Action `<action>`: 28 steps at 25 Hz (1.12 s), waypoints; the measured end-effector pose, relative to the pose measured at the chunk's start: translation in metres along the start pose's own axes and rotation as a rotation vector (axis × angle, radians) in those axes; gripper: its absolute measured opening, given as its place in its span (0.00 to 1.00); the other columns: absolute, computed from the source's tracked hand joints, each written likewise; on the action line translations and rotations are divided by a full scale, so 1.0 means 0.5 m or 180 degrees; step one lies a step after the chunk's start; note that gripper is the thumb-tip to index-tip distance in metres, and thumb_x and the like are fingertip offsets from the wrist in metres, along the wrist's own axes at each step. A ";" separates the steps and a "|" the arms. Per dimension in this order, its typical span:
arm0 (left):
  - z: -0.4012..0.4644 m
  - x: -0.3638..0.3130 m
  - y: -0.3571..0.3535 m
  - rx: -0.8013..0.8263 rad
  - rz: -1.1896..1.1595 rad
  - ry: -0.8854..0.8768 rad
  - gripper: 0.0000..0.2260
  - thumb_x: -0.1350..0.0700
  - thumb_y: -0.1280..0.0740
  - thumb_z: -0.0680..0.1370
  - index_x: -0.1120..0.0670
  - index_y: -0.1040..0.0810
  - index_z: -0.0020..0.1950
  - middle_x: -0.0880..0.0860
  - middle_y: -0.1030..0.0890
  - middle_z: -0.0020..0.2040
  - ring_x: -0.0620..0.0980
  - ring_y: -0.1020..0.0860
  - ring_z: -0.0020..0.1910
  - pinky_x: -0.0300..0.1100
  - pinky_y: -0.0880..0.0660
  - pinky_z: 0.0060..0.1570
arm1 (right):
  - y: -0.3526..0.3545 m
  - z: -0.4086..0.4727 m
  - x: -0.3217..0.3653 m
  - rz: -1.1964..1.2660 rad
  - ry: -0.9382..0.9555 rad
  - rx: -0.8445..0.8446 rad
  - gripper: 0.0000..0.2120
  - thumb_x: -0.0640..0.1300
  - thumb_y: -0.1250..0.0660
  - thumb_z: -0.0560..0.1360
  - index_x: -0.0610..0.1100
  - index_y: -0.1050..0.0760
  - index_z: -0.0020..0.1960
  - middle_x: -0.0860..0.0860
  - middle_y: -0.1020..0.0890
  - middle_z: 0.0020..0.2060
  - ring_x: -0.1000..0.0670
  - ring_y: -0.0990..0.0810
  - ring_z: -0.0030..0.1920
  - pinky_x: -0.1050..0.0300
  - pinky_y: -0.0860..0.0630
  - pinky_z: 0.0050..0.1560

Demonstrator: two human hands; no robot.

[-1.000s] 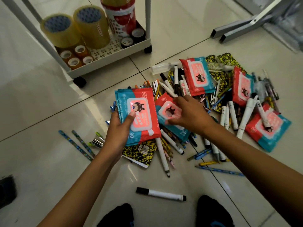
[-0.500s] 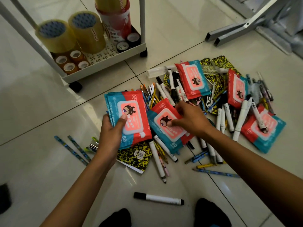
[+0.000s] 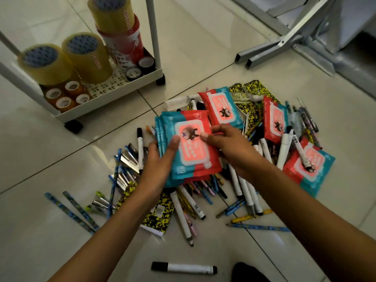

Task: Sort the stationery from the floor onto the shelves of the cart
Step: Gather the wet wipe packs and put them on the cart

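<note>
A stack of red-and-blue wipe packs (image 3: pixel 189 149) is held above a heap of stationery on the floor. My left hand (image 3: pixel 160 159) grips the stack's left edge, thumb on top. My right hand (image 3: pixel 230 147) holds the top pack's right side, thumb on its pink label. Three more wipe packs (image 3: pixel 221 110) (image 3: pixel 273 121) (image 3: pixel 309 165) lie in the heap among white markers (image 3: pixel 284 151), pencils (image 3: pixel 258 227) and yellow-black notebooks (image 3: pixel 157 216). The white cart's bottom shelf (image 3: pixel 114 92) at upper left holds tape rolls (image 3: pixel 85 55).
One white marker (image 3: pixel 184 268) lies alone near my dark socks at the bottom. Loose blue pencils (image 3: pixel 71 212) lie on the tiles at left. Grey metal frame legs (image 3: pixel 270 47) stand at the upper right. The cart's black wheels (image 3: pixel 74 126) rest on the floor.
My right hand lifted a wipe pack off the heap and laid it on the stack that my left hand holds. The stack shifted right, over the heap.
</note>
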State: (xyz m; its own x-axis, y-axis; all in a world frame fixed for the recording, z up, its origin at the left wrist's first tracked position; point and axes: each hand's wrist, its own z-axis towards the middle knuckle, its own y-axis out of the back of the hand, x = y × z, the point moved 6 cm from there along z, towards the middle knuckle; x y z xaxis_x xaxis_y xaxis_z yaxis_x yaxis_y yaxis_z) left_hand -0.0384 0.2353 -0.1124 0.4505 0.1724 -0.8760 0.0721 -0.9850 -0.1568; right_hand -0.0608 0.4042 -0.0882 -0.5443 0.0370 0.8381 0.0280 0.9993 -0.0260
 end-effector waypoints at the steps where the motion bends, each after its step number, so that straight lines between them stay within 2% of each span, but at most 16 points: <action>1: 0.006 -0.002 -0.018 0.0043 0.0062 0.0018 0.27 0.46 0.31 0.71 0.52 0.31 0.67 0.52 0.18 0.57 0.50 0.16 0.49 0.47 0.18 0.45 | 0.000 0.006 0.005 -0.0016 0.0092 -0.0007 0.07 0.40 0.32 0.76 0.40 0.26 0.53 0.47 0.17 0.43 0.53 0.17 0.38 0.61 0.20 0.36; 2: 0.014 -0.004 -0.031 0.0031 0.0105 0.0017 0.28 0.48 0.29 0.71 0.52 0.32 0.68 0.52 0.18 0.58 0.50 0.16 0.49 0.47 0.18 0.46 | 0.009 0.016 0.017 -0.0221 0.0230 -0.0079 0.07 0.44 0.34 0.77 0.41 0.25 0.53 0.48 0.17 0.44 0.52 0.17 0.40 0.60 0.20 0.38; 4: 0.034 -0.013 -0.043 -0.0037 0.0133 -0.0033 0.25 0.52 0.28 0.73 0.52 0.32 0.67 0.51 0.18 0.57 0.48 0.16 0.48 0.44 0.18 0.44 | 0.061 0.057 0.048 -0.1151 0.0610 -0.0489 0.12 0.51 0.36 0.78 0.43 0.24 0.54 0.49 0.18 0.48 0.50 0.19 0.47 0.56 0.21 0.44; 7: 0.060 -0.027 -0.050 -0.0199 0.0123 -0.0100 0.23 0.53 0.29 0.73 0.53 0.31 0.65 0.49 0.18 0.55 0.45 0.16 0.44 0.37 0.20 0.37 | 0.140 0.126 0.090 -0.2442 0.0893 -0.1175 0.21 0.53 0.33 0.76 0.41 0.27 0.63 0.46 0.21 0.59 0.46 0.22 0.57 0.52 0.24 0.53; 9: 0.072 -0.031 -0.054 -0.0252 0.0144 -0.0106 0.23 0.52 0.29 0.73 0.54 0.31 0.64 0.49 0.19 0.55 0.45 0.16 0.45 0.38 0.20 0.38 | 0.157 0.166 0.088 -0.2563 0.0697 -0.1099 0.28 0.53 0.30 0.74 0.41 0.32 0.68 0.44 0.23 0.63 0.44 0.23 0.60 0.49 0.24 0.54; 12: 0.086 -0.034 -0.059 -0.0323 0.0221 -0.0062 0.25 0.50 0.28 0.71 0.54 0.32 0.64 0.51 0.19 0.56 0.49 0.17 0.48 0.45 0.19 0.45 | 0.167 0.200 0.066 -0.2521 0.0424 -0.1045 0.34 0.55 0.25 0.69 0.41 0.34 0.67 0.43 0.23 0.62 0.42 0.23 0.60 0.44 0.24 0.57; 14: 0.092 -0.039 -0.060 -0.0392 0.0220 -0.0075 0.23 0.51 0.28 0.72 0.53 0.32 0.63 0.50 0.19 0.56 0.49 0.17 0.49 0.46 0.20 0.47 | 0.177 0.206 0.061 -0.2354 0.0377 -0.1102 0.32 0.55 0.23 0.66 0.41 0.29 0.63 0.46 0.21 0.58 0.45 0.22 0.56 0.48 0.23 0.52; 17: 0.097 -0.043 -0.056 -0.0433 0.0197 -0.0072 0.21 0.53 0.29 0.74 0.52 0.34 0.62 0.51 0.20 0.57 0.50 0.18 0.50 0.48 0.20 0.49 | 0.179 0.196 0.059 -0.1562 0.0157 -0.0777 0.18 0.46 0.25 0.70 0.43 0.28 0.55 0.50 0.20 0.47 0.52 0.20 0.41 0.59 0.24 0.36; 19: 0.102 -0.041 -0.052 -0.0457 0.0119 -0.0043 0.21 0.54 0.29 0.74 0.52 0.35 0.63 0.52 0.21 0.59 0.52 0.18 0.51 0.51 0.21 0.52 | 0.186 0.182 0.052 -0.0976 -0.0001 -0.0671 0.15 0.42 0.27 0.72 0.43 0.30 0.54 0.48 0.18 0.47 0.50 0.18 0.41 0.55 0.20 0.39; 21: 0.105 -0.036 -0.051 -0.0472 0.0059 -0.0001 0.22 0.55 0.29 0.74 0.53 0.35 0.64 0.53 0.21 0.60 0.53 0.19 0.52 0.53 0.21 0.53 | 0.208 0.160 0.052 -0.0744 0.0055 -0.0890 0.13 0.42 0.29 0.74 0.44 0.30 0.55 0.46 0.17 0.49 0.48 0.17 0.43 0.51 0.19 0.44; 23: 0.104 -0.033 -0.058 -0.0474 0.0105 -0.0046 0.21 0.54 0.30 0.75 0.52 0.36 0.63 0.52 0.22 0.60 0.51 0.19 0.51 0.50 0.21 0.50 | 0.230 0.127 0.058 -0.0384 0.0230 -0.1083 0.13 0.43 0.30 0.75 0.45 0.29 0.57 0.48 0.17 0.47 0.51 0.17 0.40 0.53 0.20 0.40; 26: 0.098 -0.031 -0.097 -0.0303 0.0175 -0.0171 0.19 0.51 0.33 0.77 0.51 0.35 0.65 0.51 0.22 0.60 0.48 0.19 0.50 0.44 0.21 0.45 | 0.206 0.078 0.056 0.0309 0.0190 -0.0740 0.09 0.42 0.31 0.75 0.45 0.28 0.53 0.48 0.16 0.45 0.50 0.16 0.40 0.51 0.19 0.42; 28: 0.090 -0.025 -0.142 0.0018 -0.0054 -0.0035 0.25 0.44 0.36 0.76 0.50 0.37 0.70 0.51 0.21 0.60 0.50 0.17 0.51 0.49 0.19 0.47 | 0.170 0.059 0.046 0.0444 0.0045 -0.0434 0.08 0.41 0.31 0.75 0.46 0.28 0.51 0.47 0.16 0.46 0.50 0.16 0.39 0.53 0.18 0.40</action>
State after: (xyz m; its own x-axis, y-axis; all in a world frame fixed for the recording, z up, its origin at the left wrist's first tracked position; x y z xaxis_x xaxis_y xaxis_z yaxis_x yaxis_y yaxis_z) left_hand -0.0895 0.3033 -0.1108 0.4395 0.1892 -0.8781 0.0745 -0.9819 -0.1742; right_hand -0.0956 0.4902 -0.0874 -0.5154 0.1739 0.8391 0.2163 0.9739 -0.0690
